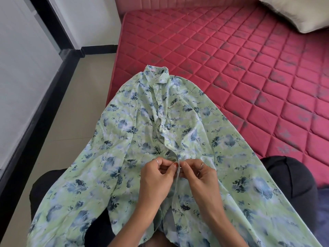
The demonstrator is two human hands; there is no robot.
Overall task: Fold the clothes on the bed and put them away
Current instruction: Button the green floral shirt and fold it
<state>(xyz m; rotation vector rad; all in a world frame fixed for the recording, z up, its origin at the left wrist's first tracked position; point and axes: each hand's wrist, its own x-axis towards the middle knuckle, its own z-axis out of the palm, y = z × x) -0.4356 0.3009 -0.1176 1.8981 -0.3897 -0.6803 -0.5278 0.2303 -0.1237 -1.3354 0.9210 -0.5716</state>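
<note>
One floral shirt spread out near, collar to the far side. Two hands on it: left hand, right hand, both pinching its front edge. One red mattress on the right, and one pillow at the far right corner.

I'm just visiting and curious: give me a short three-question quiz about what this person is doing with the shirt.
1. True or false: the floral shirt lies with its collar pointing away from the person.
2. Where do the left hand and right hand pinch the shirt? A) a sleeve B) the front button strip C) the collar
3. Fill in: a ____ lies at the far corner of the red mattress.

Key: 1 true. 2 B; both hands pinch the button strip, apparently buttoning it. 3 pillow.
</note>
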